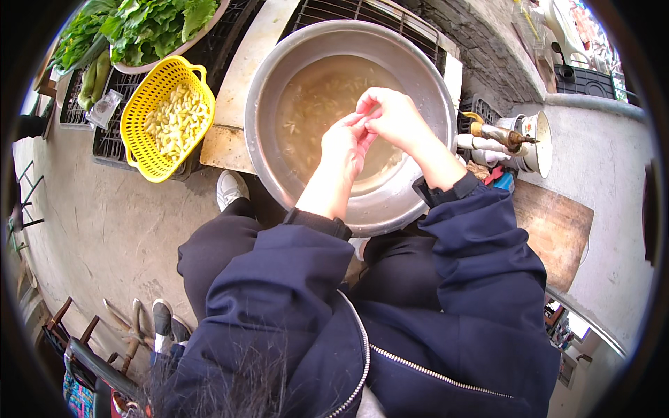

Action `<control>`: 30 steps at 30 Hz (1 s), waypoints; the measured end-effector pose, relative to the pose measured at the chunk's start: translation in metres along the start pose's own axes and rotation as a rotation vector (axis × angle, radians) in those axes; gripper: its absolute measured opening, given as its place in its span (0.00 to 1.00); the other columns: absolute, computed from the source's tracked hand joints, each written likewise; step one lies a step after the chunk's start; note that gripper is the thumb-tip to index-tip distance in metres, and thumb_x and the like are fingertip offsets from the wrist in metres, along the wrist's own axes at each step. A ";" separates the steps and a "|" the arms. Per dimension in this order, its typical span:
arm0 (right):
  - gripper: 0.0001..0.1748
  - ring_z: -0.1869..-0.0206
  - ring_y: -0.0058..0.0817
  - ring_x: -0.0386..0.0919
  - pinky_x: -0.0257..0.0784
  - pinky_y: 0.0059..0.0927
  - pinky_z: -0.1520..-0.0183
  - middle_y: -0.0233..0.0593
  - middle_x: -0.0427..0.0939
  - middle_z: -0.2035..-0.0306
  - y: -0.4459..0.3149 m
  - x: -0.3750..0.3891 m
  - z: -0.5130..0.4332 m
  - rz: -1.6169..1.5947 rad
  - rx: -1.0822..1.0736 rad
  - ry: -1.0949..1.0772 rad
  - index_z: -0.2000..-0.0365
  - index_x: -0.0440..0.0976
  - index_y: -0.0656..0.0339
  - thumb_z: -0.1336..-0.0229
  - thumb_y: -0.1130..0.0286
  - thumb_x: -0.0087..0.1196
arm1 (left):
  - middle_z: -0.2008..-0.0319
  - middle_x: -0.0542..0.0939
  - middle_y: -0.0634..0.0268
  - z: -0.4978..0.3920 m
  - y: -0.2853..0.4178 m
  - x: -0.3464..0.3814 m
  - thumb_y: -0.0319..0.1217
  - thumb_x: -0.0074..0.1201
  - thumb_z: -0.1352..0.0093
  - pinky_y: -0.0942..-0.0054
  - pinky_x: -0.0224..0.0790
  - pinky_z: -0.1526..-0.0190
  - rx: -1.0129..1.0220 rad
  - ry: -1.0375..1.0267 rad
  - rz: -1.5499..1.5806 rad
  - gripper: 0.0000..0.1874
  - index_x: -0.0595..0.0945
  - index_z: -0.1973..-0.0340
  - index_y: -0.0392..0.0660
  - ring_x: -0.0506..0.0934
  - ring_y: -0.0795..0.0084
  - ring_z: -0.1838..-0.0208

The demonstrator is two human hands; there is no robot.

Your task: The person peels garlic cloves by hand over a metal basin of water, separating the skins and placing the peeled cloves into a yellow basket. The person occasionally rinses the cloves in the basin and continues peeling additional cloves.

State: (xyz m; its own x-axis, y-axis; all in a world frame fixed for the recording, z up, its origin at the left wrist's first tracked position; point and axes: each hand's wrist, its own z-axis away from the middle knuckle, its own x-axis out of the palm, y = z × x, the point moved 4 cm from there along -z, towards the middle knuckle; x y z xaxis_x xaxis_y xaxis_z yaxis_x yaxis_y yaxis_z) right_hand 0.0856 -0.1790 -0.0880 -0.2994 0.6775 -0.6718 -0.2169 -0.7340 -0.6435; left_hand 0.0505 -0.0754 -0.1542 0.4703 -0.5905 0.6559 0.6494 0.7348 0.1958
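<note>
A large round metal basin (261,120) of cloudy brownish water stands before me, with small pale pieces, perhaps garlic cloves, under the surface. Over the water, my left hand (347,143) and my right hand (394,117) meet at the fingertips. Thumbs and fingers are pinched close together; whether something small is between them is too hidden to tell. To the left of the basin, a yellow plastic colander (133,141) holds many pale yellow-white pieces (177,123) that look like peeled garlic cloves.
Leafy greens (149,28) fill a bowl at the upper left, near green gourds (95,78) and a small plastic bag (106,108). Black crates (112,141) support the colander. A faucet (502,137), enamel pot (543,143) and wooden board (556,230) are at the right. Another person's shoe (162,316) shows lower left.
</note>
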 end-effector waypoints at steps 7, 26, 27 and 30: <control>0.16 0.63 0.25 0.83 0.78 0.28 0.56 0.39 0.84 0.65 0.018 -0.007 -0.046 0.115 -0.034 0.140 0.62 0.82 0.62 0.57 0.77 0.64 | 0.51 0.76 0.50 -0.007 0.008 -0.019 0.11 0.42 0.32 0.68 0.78 0.51 0.114 0.291 -0.046 0.17 0.76 0.48 0.30 0.78 0.64 0.55; 0.14 0.57 0.47 0.81 0.76 0.44 0.51 0.56 0.82 0.66 0.036 0.025 -0.093 0.733 -0.034 0.133 0.65 0.79 0.65 0.56 0.73 0.59 | 0.77 0.73 0.69 -0.009 0.010 -0.030 0.21 0.41 0.37 0.76 0.63 0.71 0.315 0.582 -0.147 0.13 0.83 0.71 0.44 0.69 0.75 0.75; 0.13 0.57 0.48 0.81 0.76 0.44 0.51 0.56 0.82 0.67 0.035 0.027 -0.093 0.761 -0.069 0.131 0.65 0.79 0.65 0.56 0.73 0.59 | 0.77 0.73 0.69 -0.009 0.010 -0.031 0.22 0.43 0.37 0.75 0.63 0.71 0.303 0.587 -0.141 0.11 0.83 0.72 0.45 0.68 0.75 0.75; 0.13 0.59 0.50 0.81 0.76 0.45 0.52 0.57 0.81 0.68 0.038 0.028 -0.094 0.754 -0.113 0.119 0.65 0.79 0.66 0.56 0.73 0.58 | 0.75 0.74 0.69 -0.008 0.011 -0.031 0.25 0.49 0.37 0.73 0.63 0.70 0.291 0.594 -0.123 0.07 0.83 0.73 0.46 0.68 0.74 0.74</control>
State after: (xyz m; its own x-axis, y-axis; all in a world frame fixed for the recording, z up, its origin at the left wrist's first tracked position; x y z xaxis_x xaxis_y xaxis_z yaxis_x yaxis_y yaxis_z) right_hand 0.1564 -0.1834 -0.1653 -0.2251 0.0010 -0.9743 0.1044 -0.9942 -0.0251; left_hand 0.0479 -0.0514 -0.1783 0.7063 -0.6976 0.1204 0.5707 0.6617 0.4864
